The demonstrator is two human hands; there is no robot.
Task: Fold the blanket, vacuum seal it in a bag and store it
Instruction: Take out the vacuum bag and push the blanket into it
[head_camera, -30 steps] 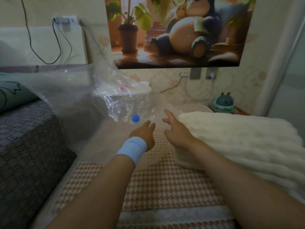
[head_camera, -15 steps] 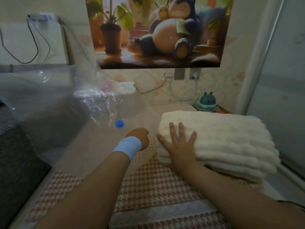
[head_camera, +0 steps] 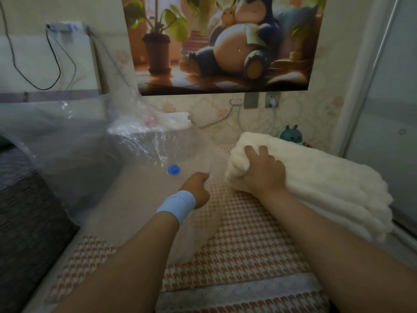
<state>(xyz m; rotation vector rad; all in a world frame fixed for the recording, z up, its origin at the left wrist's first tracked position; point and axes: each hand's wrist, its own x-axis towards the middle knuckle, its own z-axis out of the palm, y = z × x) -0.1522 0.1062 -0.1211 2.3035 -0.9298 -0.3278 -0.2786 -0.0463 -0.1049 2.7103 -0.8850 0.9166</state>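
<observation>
Blanket (head_camera: 316,177) lay folded under the right hand (head_camera: 264,170), whose fingers curled into its left end. Just left of it, the left hand (head_camera: 196,188) pinched the bag (head_camera: 90,154) by its edge. Folding looked done; bagging, sealing and storing remained.

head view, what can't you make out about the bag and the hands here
All in the head view:
- Left hand fingers: curled away behind its own back, so any pinch on the vacuum bag is hidden.
- Bag's far left: cut off by the frame edge.
- Right hand fingertips: buried in the blanket corner it grips.
- Blue valve markings: too small.
</observation>
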